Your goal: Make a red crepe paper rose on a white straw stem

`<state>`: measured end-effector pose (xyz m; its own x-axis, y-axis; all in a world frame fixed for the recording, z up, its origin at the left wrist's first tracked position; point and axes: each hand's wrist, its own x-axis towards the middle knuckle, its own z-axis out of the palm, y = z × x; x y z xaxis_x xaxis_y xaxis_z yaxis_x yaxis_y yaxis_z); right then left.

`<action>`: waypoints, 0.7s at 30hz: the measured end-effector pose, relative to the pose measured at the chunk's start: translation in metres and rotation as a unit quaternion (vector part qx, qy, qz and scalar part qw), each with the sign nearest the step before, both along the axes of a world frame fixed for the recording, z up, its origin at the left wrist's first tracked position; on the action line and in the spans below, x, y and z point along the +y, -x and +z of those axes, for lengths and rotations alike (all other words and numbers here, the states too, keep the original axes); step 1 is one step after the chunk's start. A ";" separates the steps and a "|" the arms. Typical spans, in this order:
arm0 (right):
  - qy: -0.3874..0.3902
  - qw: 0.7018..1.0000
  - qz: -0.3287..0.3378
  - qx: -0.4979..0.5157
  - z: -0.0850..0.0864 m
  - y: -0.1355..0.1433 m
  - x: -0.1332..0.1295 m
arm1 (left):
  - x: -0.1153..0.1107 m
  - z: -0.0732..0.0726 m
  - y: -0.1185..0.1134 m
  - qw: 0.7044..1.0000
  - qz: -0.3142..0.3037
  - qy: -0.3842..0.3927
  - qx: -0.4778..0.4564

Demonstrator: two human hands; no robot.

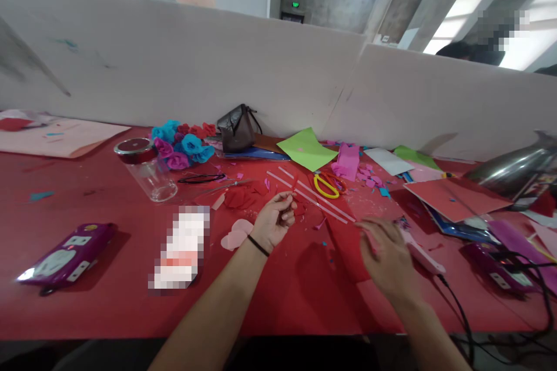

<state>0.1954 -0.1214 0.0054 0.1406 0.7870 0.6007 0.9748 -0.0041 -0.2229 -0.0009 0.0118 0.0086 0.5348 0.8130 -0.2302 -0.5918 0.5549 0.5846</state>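
My left hand [275, 219], a dark band at its wrist, is closed in a pinch on a thin red strip [296, 183], which seems to be paper. My right hand [386, 255] hovers above the table with its fingers bent and apart, slightly blurred. Just right of it lies a pink glue gun [421, 253] with a black cord. Two long translucent glue sticks [314, 199] lie beyond the hands. Scissors with yellow handles [326, 185] rest past them. Red paper pieces [238, 198] and pale pink rounded petals [237, 235] lie around my left hand.
Blue, purple and red paper flowers [185, 145] stand behind a clear jar [152, 177]. A dark pouch [237, 128] leans by the partition [183, 58]. Purple power strips [67, 256] sit at both sides. A metal kettle [516, 165] and red sheets [456, 200] occupy the right.
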 end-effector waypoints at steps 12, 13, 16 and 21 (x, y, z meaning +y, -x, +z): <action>0.158 0.976 0.125 0.083 0.004 0.082 0.089 | 0.032 0.024 0.066 0.955 0.286 -0.071 0.039; 0.171 0.975 0.122 0.066 0.006 0.089 0.102 | 0.033 0.024 0.070 0.950 0.302 -0.069 0.038; 0.199 0.975 0.095 0.021 0.009 0.112 0.136 | 0.036 0.022 0.075 0.948 0.309 -0.069 0.031; 0.223 0.971 0.077 -0.049 0.005 0.140 0.169 | 0.039 0.016 0.077 0.952 0.295 -0.075 0.011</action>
